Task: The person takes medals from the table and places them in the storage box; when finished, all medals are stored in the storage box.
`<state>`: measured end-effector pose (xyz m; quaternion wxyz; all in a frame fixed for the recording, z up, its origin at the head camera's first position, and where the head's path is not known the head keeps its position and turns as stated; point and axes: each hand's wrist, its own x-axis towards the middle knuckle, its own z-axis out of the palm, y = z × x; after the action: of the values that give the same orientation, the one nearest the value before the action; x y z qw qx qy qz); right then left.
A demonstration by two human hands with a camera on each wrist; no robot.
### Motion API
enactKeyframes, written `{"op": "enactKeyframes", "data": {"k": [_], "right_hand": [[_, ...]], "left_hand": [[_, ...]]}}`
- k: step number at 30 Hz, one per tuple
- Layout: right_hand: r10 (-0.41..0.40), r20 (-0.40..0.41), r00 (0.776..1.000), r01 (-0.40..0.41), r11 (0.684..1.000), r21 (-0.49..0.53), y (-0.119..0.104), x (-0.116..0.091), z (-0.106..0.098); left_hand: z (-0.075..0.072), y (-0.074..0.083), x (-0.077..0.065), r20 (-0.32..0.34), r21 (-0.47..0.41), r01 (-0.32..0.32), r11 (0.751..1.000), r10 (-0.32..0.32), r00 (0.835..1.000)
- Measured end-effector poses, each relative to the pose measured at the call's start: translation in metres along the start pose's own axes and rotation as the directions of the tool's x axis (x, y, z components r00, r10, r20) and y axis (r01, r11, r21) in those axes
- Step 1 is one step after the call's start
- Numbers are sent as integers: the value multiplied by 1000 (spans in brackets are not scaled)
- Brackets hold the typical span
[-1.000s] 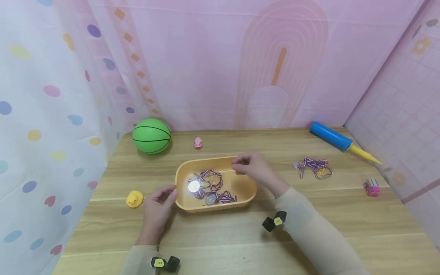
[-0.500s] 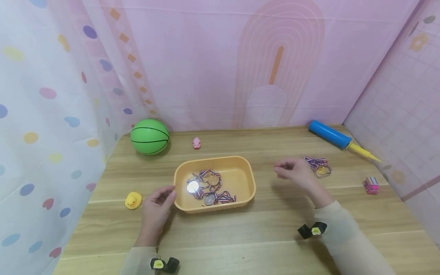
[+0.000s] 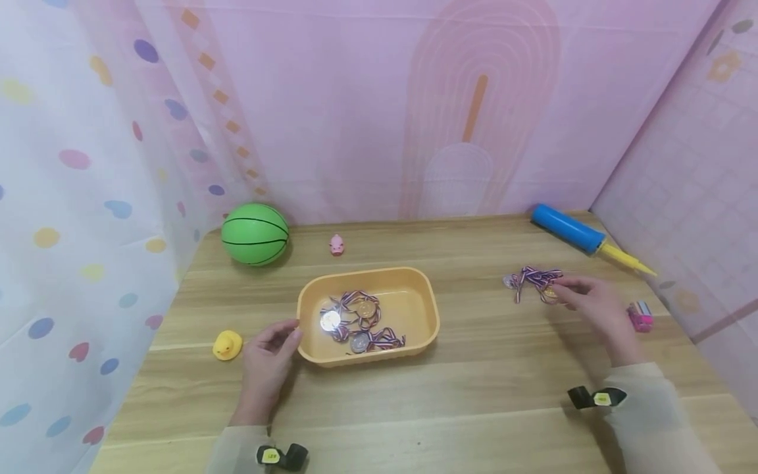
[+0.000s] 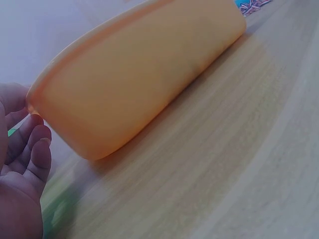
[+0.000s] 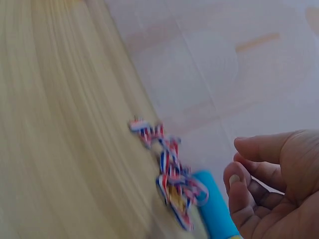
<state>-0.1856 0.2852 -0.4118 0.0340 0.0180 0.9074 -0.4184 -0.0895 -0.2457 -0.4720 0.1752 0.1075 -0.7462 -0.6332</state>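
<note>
Picking up one of the loose medals (image 3: pixel 535 276) on the desk (image 3: pixel 474 408) looks like the step in hand. They lie right of the tray (image 3: pixel 411 316), nearer the person than the pump (image 3: pixel 568 230). Right hand (image 3: pixel 598 313) is at the pile's right edge: fingers bent, thumb slightly apart, nothing between. Left hand (image 3: pixel 269 359) pinches the tray's left rim.

I'd take one ribbon close to its disc and lift slowly; ribbons look tangled, so a quick sideways pull could drag the lot. Keep the rim pinch light so the tray doesn't tip.

Views: from the head, right fingertips seem to overlap the gold disc (image 3: pixel 549 291); right wrist shows fingers and ribbons apart. Only head shows the medals inside the tray (image 3: pixel 367 309); left wrist gets the outer wall.
</note>
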Motion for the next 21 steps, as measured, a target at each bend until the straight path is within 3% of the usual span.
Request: {"op": "enactKeyframes", "data": {"k": [5,14,18,21], "right_hand": [[110,-33,993,-110,994,5,14,1,-10],[157,-45,987,-152,985,87,35,12,-2],[241,-10,971,-233,947,220,37,15,5],[276,-19,961,-264,934,240,40,18,8]], "left_hand": [[0,3,-1,2,-18,6,1000,-6,1000],[4,4,0,2,-30,16,999,-16,1000],[3,3,0,-2,-40,15,999,-16,1000],[2,1,1,-1,-44,24,999,-24,1000]]}}
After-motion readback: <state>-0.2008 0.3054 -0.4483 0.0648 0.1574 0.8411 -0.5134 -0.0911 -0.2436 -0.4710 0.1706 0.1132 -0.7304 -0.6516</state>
